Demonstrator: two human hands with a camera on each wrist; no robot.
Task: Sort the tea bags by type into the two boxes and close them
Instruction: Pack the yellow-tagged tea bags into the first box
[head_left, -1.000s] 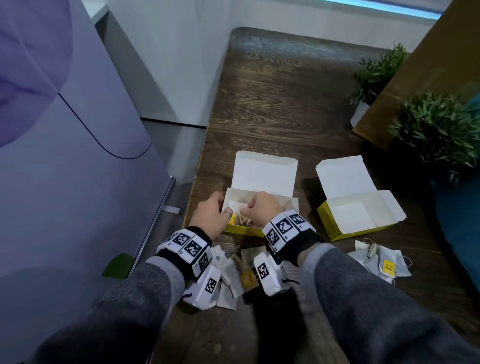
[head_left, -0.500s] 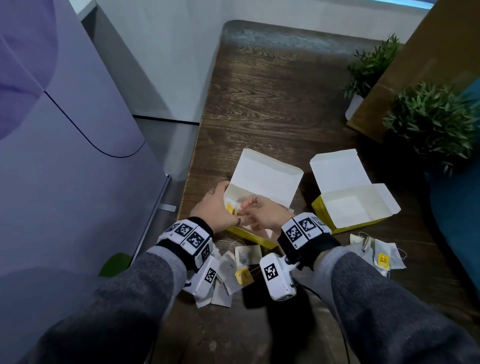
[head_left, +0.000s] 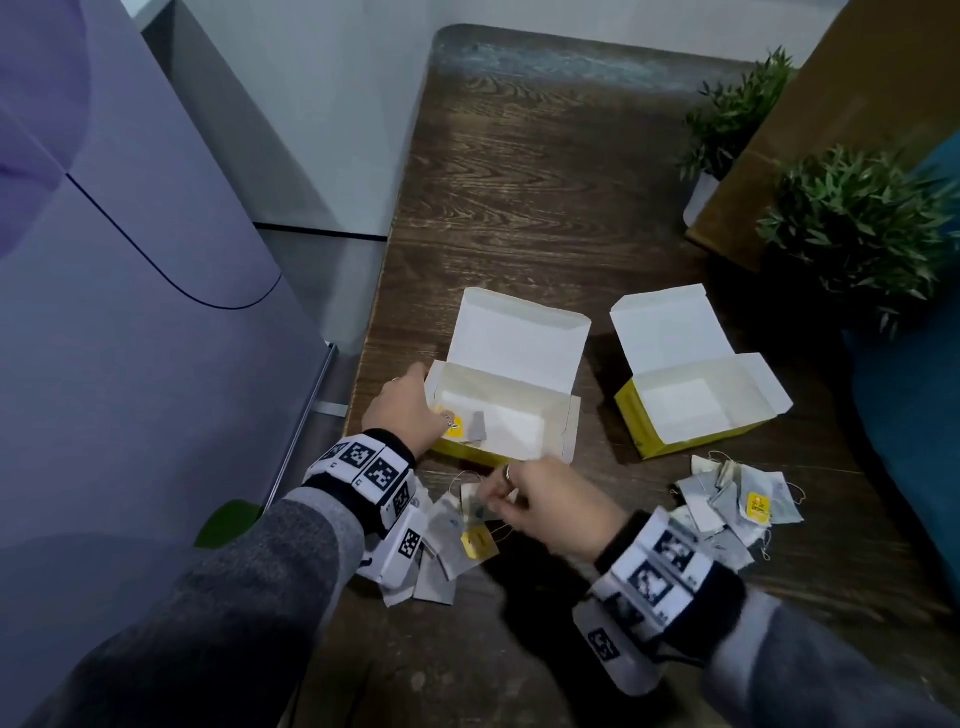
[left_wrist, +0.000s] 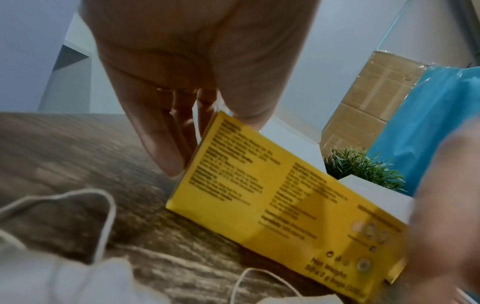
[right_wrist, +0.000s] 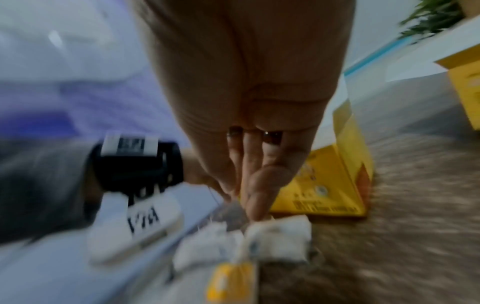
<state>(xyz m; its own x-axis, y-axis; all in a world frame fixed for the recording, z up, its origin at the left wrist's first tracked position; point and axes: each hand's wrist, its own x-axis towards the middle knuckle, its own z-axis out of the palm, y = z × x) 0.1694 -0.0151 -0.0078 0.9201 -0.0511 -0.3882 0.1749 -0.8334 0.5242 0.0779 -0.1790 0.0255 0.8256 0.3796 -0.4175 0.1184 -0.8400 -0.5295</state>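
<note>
Two yellow cardboard boxes stand open on a dark wood-grain table (head_left: 545, 171). The left hand (head_left: 408, 410) clasps the near corner of the left box (head_left: 506, 415), steadying it, while the right hand (head_left: 550, 506) pinches a tea bag (head_left: 474, 503) from the near pile (head_left: 447, 540), just before that box. Lifting it slowly should keep its thin string from snagging neighbours. Another limp papery heap (head_left: 737, 506) lies beside the right box (head_left: 696, 402).

A dark wood-grain surface (head_left: 545, 171) runs to a pale wall (head_left: 322, 104). Two green potted plants (head_left: 852, 218) stand at its right side beside a leaning brown cardboard box (head_left: 831, 104). A blue cover (head_left: 914, 415) lies further right, and a lilac panel (head_left: 119, 312) fills the left.
</note>
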